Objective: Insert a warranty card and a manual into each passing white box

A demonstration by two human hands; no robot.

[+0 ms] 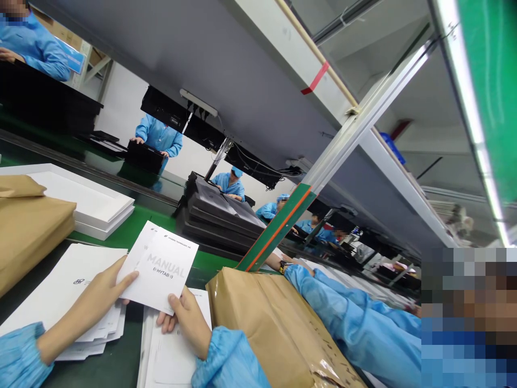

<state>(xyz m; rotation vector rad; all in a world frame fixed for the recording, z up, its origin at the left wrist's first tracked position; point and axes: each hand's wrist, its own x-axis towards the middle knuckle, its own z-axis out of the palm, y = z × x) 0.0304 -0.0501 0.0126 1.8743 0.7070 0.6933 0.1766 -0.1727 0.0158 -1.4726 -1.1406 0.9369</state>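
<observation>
Between my two hands is a small stack of white manuals (158, 264), the top one printed "MANUAL" and "HYTAB". My left hand (111, 283) pinches it at the left edge, thumb on top. At the lower right corner my right hand (188, 318) grips it, thumb over the cover and fingers beneath. Below my left forearm lies a pile of larger white printed sheets or envelopes (48, 285). Another pile of white booklets (172, 358) sits under my right hand, partly covered by it.
Brown paper packages stand on the right (258, 312) and left (32, 226). White box trays (84, 199) and stacked black panels (218, 210) lie beyond. A green post (278, 226) slants upward. A co-worker's blue sleeves (347, 307) reach in from the right.
</observation>
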